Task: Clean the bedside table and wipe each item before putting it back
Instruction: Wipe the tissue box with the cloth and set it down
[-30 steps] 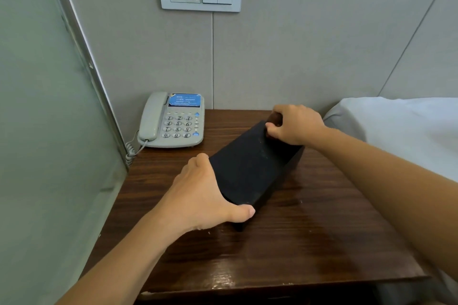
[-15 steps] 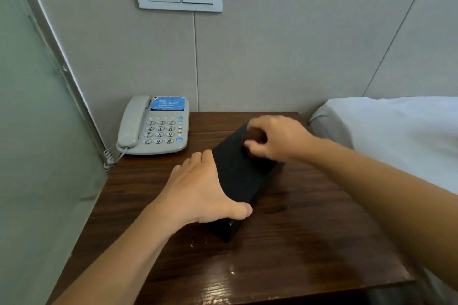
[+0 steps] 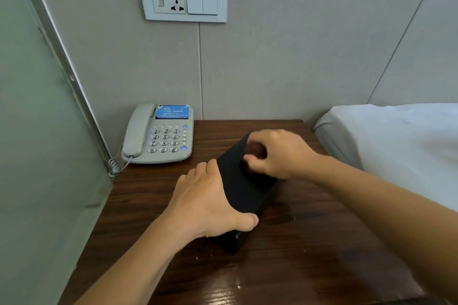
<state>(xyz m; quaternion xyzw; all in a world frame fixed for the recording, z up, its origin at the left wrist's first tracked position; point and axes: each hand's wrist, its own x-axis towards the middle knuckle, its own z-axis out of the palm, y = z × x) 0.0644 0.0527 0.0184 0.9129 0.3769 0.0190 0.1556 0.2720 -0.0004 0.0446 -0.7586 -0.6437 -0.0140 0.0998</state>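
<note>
A black rectangular box (image 3: 245, 190) lies slantwise in the middle of the dark wooden bedside table (image 3: 322, 255). My left hand (image 3: 210, 200) clasps its near end, thumb across the front corner. My right hand (image 3: 277, 153) rests on the box's upper face near its far end, fingers curled around a small brownish patch; I cannot tell what that patch is. The far end of the box is hidden under this hand.
A grey telephone (image 3: 161, 136) with a coiled cord sits at the table's back left corner. A white bed (image 3: 396, 141) borders the table on the right, a frosted glass panel (image 3: 37, 156) on the left. A socket and switch plate (image 3: 186, 2) hangs above.
My right hand has slid from the box's far edge onto its upper face, fingers curling in. The box has dropped from a raised tilt toward the table. My left hand keeps its hold.
</note>
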